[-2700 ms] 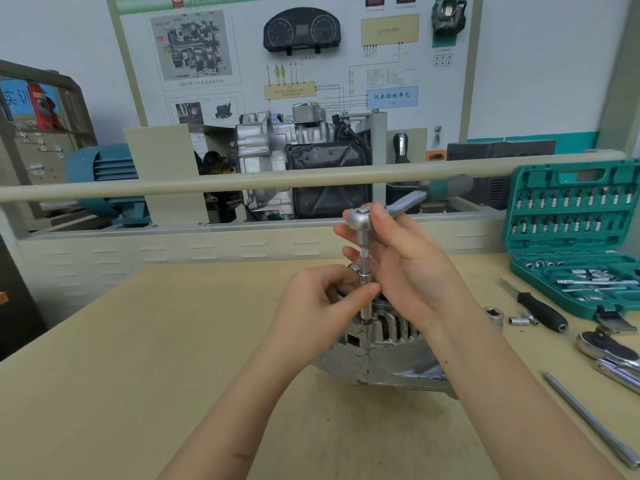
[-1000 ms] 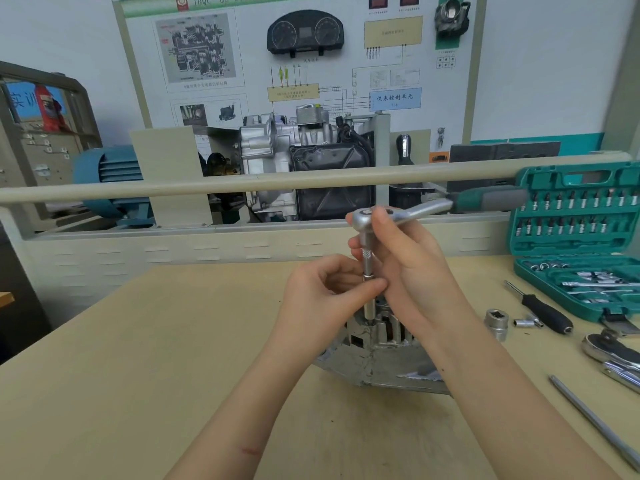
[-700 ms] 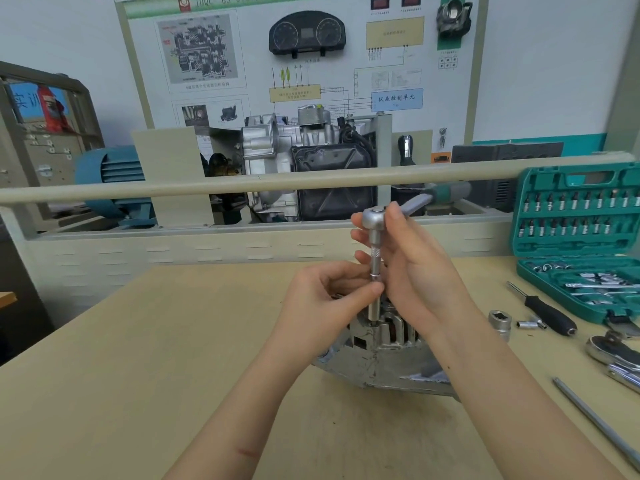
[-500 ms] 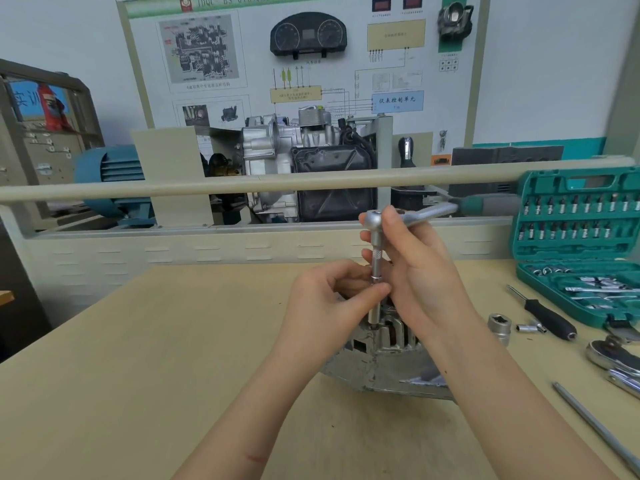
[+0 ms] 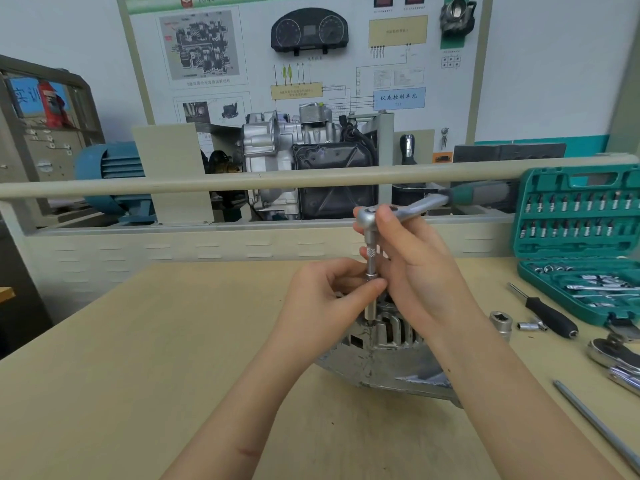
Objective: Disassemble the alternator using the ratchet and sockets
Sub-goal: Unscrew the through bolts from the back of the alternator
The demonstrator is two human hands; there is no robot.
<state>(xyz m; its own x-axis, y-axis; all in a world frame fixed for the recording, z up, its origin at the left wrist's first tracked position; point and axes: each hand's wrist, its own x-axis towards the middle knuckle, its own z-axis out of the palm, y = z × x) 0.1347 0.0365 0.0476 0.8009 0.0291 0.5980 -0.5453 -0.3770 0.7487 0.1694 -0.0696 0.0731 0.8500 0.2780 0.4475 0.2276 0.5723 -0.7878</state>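
Cast-metal alternator (image 5: 388, 362) heavy, rigid, sits steady on counter (image 5: 138, 341). Left hand (image 5: 322, 303) fingers pinch slim extension (image 5: 371, 271); right hand (image 5: 412, 265) fingers curl round ratchet (image 5: 398, 212) head above. Grip head, not slick shaft.

Automotive training workshop: wiring display board (image 5: 304, 57), cutaway gearbox (image 5: 304, 164).

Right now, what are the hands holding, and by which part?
Both hold the ratchet: the right hand grips its head, the left hand pinches the extension bar standing on the alternator.
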